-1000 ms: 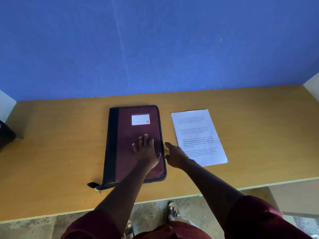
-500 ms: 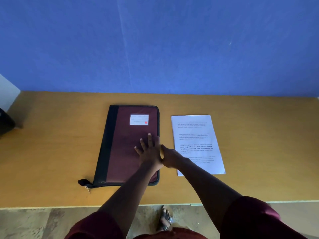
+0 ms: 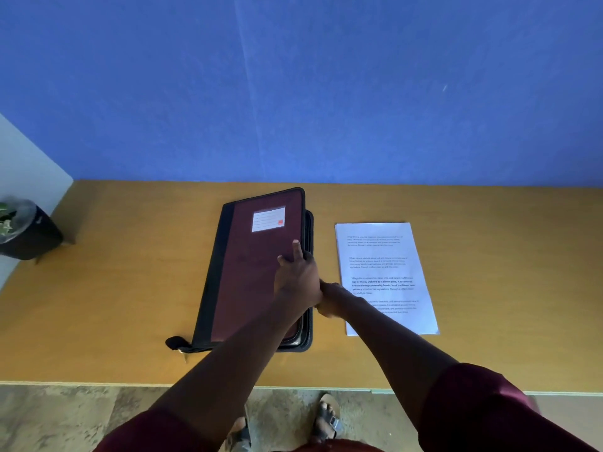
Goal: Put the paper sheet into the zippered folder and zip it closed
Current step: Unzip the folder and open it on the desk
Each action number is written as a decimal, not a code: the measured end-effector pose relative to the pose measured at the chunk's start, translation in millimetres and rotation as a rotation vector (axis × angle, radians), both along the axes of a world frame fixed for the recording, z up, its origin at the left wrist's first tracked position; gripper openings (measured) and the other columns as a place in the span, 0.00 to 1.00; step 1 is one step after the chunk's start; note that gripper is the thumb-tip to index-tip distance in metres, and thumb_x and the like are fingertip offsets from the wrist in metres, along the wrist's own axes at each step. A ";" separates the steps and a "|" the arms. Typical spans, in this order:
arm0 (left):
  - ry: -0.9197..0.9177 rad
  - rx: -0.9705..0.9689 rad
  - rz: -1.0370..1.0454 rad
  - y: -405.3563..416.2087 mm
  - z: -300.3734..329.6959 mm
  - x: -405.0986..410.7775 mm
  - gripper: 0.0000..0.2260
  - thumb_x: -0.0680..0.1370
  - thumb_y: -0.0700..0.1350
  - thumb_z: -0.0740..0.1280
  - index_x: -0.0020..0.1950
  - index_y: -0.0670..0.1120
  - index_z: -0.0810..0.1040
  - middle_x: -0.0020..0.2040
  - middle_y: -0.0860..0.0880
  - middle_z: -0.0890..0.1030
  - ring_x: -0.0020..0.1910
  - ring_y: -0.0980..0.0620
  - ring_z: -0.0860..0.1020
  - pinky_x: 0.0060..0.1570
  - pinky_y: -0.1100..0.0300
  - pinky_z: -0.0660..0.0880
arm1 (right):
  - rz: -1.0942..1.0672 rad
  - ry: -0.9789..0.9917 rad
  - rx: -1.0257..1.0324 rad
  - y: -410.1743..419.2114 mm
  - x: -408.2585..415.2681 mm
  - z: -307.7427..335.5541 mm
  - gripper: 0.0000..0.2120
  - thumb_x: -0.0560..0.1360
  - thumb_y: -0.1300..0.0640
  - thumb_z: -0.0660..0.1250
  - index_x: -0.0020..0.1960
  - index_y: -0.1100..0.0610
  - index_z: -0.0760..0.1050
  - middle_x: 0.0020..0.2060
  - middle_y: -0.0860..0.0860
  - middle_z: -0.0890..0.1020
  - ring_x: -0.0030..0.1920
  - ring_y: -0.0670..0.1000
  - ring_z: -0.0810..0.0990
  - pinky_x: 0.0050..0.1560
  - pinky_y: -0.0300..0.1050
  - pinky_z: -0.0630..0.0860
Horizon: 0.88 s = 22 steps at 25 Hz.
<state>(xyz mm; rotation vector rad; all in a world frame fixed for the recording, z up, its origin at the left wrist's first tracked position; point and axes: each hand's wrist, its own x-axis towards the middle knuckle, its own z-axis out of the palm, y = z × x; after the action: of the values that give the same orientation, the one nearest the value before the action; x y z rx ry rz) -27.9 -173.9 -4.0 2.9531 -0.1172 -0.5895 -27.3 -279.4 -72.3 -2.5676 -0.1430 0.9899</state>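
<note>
The maroon zippered folder with a black spine lies on the wooden table. Its front cover is raised along the right edge, so a gap shows above the lower half. My left hand holds that right edge of the cover, one finger lying straight on top and the others wrapped over the edge. My right hand sits at the folder's right side just behind my left wrist, its fingers hidden. The zipper pull hangs at the near left corner. The printed paper sheet lies flat to the right of the folder.
A dark pot with a plant stands at the table's far left by a white wall. A blue wall rises behind the table. The table's front edge runs below the folder, with my sandalled feet on the floor beneath.
The folder's cover has lifted along its right edge; before it lay flat under my left palm. My left hand shifted to that edge and my right hand came in against the folder's side.
</note>
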 end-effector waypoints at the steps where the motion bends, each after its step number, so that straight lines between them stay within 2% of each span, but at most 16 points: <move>1: -0.032 0.029 -0.008 3.4 9.1 3.3 0.36 0.75 0.45 0.69 0.78 0.39 0.56 0.81 0.41 0.46 0.72 0.32 0.62 0.59 0.46 0.76 | -0.001 -0.009 -0.022 4.2 -2.3 1.3 0.28 0.79 0.52 0.63 0.77 0.53 0.58 0.64 0.59 0.77 0.61 0.61 0.76 0.53 0.51 0.75; 4: -0.128 0.077 -0.029 20.6 37.2 16.3 0.36 0.75 0.42 0.69 0.78 0.36 0.56 0.80 0.39 0.47 0.71 0.34 0.65 0.53 0.49 0.78 | 0.036 -0.008 -0.083 17.3 -3.8 4.6 0.32 0.79 0.46 0.63 0.78 0.51 0.55 0.73 0.56 0.66 0.68 0.62 0.70 0.61 0.53 0.72; 6: -0.182 0.097 -0.031 42.1 56.9 26.0 0.33 0.75 0.39 0.67 0.77 0.36 0.58 0.81 0.39 0.48 0.72 0.36 0.65 0.50 0.50 0.78 | 0.037 0.001 -0.126 27.6 -5.3 6.1 0.35 0.78 0.44 0.64 0.79 0.52 0.53 0.75 0.56 0.61 0.71 0.63 0.67 0.65 0.56 0.70; 9: -0.272 0.157 -0.021 82.6 83.5 37.6 0.29 0.74 0.38 0.67 0.74 0.36 0.64 0.80 0.39 0.50 0.69 0.41 0.70 0.57 0.53 0.76 | -0.020 0.000 -0.193 42.3 -7.5 7.6 0.39 0.75 0.40 0.66 0.78 0.54 0.54 0.75 0.58 0.60 0.71 0.63 0.66 0.66 0.56 0.70; 13: -0.270 0.213 0.109 145.0 107.6 48.2 0.32 0.75 0.38 0.67 0.76 0.35 0.59 0.81 0.39 0.47 0.65 0.41 0.73 0.43 0.53 0.71 | -0.076 0.005 -0.256 61.3 -10.3 6.1 0.46 0.74 0.36 0.66 0.79 0.58 0.50 0.76 0.61 0.57 0.73 0.64 0.63 0.68 0.57 0.69; 15: -0.255 0.245 0.163 178.3 112.4 52.5 0.32 0.75 0.38 0.68 0.76 0.35 0.59 0.80 0.38 0.47 0.62 0.39 0.74 0.41 0.53 0.69 | -0.107 0.007 -0.280 69.3 -11.3 5.6 0.49 0.73 0.35 0.67 0.80 0.60 0.47 0.77 0.62 0.54 0.74 0.65 0.60 0.70 0.57 0.67; 18: -0.235 0.283 0.232 230.4 106.3 55.9 0.34 0.76 0.41 0.67 0.77 0.34 0.55 0.80 0.35 0.46 0.65 0.34 0.72 0.45 0.52 0.71 | -0.154 0.006 -0.316 82.4 -13.8 4.3 0.55 0.71 0.32 0.68 0.79 0.63 0.44 0.77 0.64 0.51 0.75 0.65 0.58 0.72 0.57 0.64; 22: -0.251 0.284 0.282 288.7 80.7 54.4 0.39 0.76 0.47 0.69 0.78 0.32 0.51 0.79 0.33 0.47 0.67 0.32 0.69 0.58 0.48 0.73 | -0.194 0.000 -0.369 94.4 -16.8 1.1 0.59 0.69 0.32 0.69 0.79 0.65 0.40 0.77 0.66 0.48 0.76 0.66 0.56 0.72 0.56 0.63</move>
<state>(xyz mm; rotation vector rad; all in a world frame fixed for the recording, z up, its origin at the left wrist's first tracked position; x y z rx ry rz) 26.4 114.8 76.7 3.2183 0.3845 -0.2114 -44.2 -185.0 -71.2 -2.8394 0.3127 1.0205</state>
